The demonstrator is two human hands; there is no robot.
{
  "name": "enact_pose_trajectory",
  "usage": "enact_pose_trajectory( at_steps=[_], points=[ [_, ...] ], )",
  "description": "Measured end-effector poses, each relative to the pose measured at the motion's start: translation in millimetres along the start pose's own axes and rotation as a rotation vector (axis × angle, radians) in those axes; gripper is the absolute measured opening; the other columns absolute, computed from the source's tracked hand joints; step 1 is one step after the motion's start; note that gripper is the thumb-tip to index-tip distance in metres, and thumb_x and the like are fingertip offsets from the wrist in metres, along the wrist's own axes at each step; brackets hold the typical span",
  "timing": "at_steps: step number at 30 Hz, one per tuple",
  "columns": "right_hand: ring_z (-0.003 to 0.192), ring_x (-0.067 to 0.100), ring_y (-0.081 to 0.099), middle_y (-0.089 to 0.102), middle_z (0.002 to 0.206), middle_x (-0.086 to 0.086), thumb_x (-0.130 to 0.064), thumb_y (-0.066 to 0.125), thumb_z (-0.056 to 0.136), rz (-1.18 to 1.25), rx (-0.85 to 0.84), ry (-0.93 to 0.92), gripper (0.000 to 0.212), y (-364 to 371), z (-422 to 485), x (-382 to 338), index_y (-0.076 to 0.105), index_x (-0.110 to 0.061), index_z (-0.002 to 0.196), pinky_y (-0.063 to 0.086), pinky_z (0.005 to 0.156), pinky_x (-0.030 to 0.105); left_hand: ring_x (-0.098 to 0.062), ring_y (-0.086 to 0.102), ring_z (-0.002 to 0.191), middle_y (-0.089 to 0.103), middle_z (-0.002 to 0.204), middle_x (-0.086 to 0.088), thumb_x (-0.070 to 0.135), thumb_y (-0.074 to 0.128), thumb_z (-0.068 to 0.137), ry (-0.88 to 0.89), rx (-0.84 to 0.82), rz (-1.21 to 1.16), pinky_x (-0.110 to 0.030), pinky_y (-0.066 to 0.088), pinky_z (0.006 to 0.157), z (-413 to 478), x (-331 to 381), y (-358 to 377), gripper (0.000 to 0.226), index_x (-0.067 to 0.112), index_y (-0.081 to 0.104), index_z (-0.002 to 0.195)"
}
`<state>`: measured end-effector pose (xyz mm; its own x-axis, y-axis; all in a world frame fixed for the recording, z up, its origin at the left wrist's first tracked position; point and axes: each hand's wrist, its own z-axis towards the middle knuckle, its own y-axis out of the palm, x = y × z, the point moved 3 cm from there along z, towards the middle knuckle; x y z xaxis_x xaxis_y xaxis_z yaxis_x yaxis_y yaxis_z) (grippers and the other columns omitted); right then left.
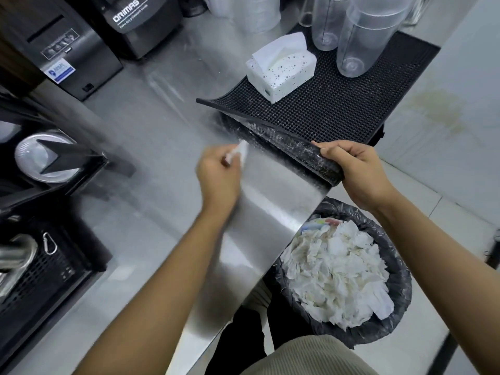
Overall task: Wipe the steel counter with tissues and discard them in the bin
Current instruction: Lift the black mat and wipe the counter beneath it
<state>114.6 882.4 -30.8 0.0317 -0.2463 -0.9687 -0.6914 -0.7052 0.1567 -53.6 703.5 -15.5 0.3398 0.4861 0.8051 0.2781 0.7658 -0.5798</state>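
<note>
Seen from the head camera, the left hand (216, 171) is blurred over the steel tabletop (151, 125), its fingers curled around a small white tissue (240, 152) that pokes out toward the mat. The right hand (354, 171) grips the near corner of a black rubber mat (338, 104), fingers curled over the edge, holding that corner lifted and folded back so its shiny underside faces up. The rest of the mat lies flat and carries a white speckled tissue box (281, 74), with one sheet standing out of its top, and clear plastic jugs (365, 39) behind it. Just beyond the tabletop's edge, below the right forearm, stands a bin (404, 282) lined with a black bag and heaped with crumpled tissues (338, 272). A dark machine (140, 20) sits at the far side.
</note>
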Motion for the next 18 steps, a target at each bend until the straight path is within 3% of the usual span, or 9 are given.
enact_pose_trajectory(
  at_steps=[2, 5, 9, 11, 13, 15, 17, 18],
  points=[
    [0.114, 0.022, 0.064, 0.073, 0.110, 0.009, -0.013, 0.062, 0.083, -0.005, 0.007, 0.000, 0.016, 0, 1, 1, 0.077, -0.016, 0.079, 0.044, 0.107, 0.047, -0.019, 0.060, 0.079, 0.066, 0.087, -0.006, 0.015, 0.059, 0.085, -0.085, 0.149, 0.104, -0.024, 0.043, 0.074, 46, -15, -13, 0.016, 0.011, 0.074, 0.090],
    [0.110, 0.024, 0.065, 0.074, 0.108, 0.008, -0.014, 0.061, 0.083, -0.024, 0.017, 0.003, 0.017, 0, 3, 4, 0.077, -0.015, 0.080, 0.048, 0.102, 0.045, -0.025, 0.059, 0.092, 0.063, 0.103, -0.014, 0.009, 0.053, 0.087, -0.100, 0.184, 0.193, -0.015, 0.036, 0.079, 90, -26, -9, 0.023, 0.009, 0.074, 0.097],
    [0.097, 0.019, 0.066, 0.073, 0.109, 0.011, -0.016, 0.060, 0.083, -0.044, 0.017, 0.005, 0.019, 0, 3, 6, 0.074, -0.005, 0.088, 0.050, 0.078, 0.028, -0.024, 0.053, 0.096, 0.058, 0.104, -0.013, 0.000, 0.049, 0.090, 0.032, 0.034, 0.227, -0.005, 0.027, 0.077, 89, -23, 19, 0.025, 0.001, 0.071, 0.101],
    [0.092, 0.015, 0.066, 0.073, 0.109, 0.009, -0.018, 0.059, 0.082, -0.062, 0.017, 0.007, 0.019, 1, 3, 7, 0.075, -0.007, 0.089, 0.049, 0.071, 0.021, -0.021, 0.049, 0.086, 0.052, 0.091, -0.007, 0.001, 0.052, 0.091, 0.141, -0.025, 0.188, -0.010, 0.036, 0.076, 65, -12, 33, 0.019, -0.002, 0.071, 0.089],
    [0.101, 0.021, 0.066, 0.073, 0.110, 0.008, -0.020, 0.060, 0.082, -0.070, 0.008, 0.009, 0.019, 1, 4, 8, 0.076, -0.010, 0.088, 0.051, 0.080, 0.030, -0.019, 0.048, 0.082, 0.049, 0.086, -0.001, 0.005, 0.056, 0.091, 0.280, -0.078, 0.135, -0.024, 0.043, 0.074, 26, 3, 42, 0.016, 0.000, 0.070, 0.088],
    [0.109, 0.026, 0.065, 0.073, 0.111, 0.008, -0.021, 0.061, 0.080, -0.073, 0.010, 0.008, 0.019, 0, 7, 9, 0.076, -0.011, 0.087, 0.050, 0.096, 0.044, -0.017, 0.048, 0.082, 0.050, 0.086, 0.000, 0.005, 0.057, 0.091, 0.374, -0.248, 0.082, -0.017, 0.040, 0.073, -16, 20, 49, 0.017, 0.004, 0.071, 0.100],
    [0.111, 0.029, 0.065, 0.073, 0.111, 0.010, -0.019, 0.061, 0.081, -0.065, 0.013, 0.014, 0.020, -1, 7, 9, 0.076, -0.008, 0.089, 0.047, 0.102, 0.051, -0.015, 0.051, 0.081, 0.055, 0.090, -0.003, 0.001, 0.058, 0.089, 0.344, -0.430, 0.028, -0.015, 0.040, 0.069, -40, 25, 50, 0.022, 0.006, 0.070, 0.107],
    [0.111, 0.030, 0.064, 0.072, 0.111, 0.011, -0.019, 0.061, 0.081, -0.064, 0.015, 0.015, 0.021, -2, 7, 9, 0.075, -0.006, 0.090, 0.046, 0.103, 0.053, -0.015, 0.053, 0.079, 0.057, 0.092, -0.005, 0.000, 0.059, 0.088, 0.272, -0.426, -0.018, -0.018, 0.044, 0.067, -37, 24, 46, 0.022, 0.006, 0.071, 0.106]
  ],
)
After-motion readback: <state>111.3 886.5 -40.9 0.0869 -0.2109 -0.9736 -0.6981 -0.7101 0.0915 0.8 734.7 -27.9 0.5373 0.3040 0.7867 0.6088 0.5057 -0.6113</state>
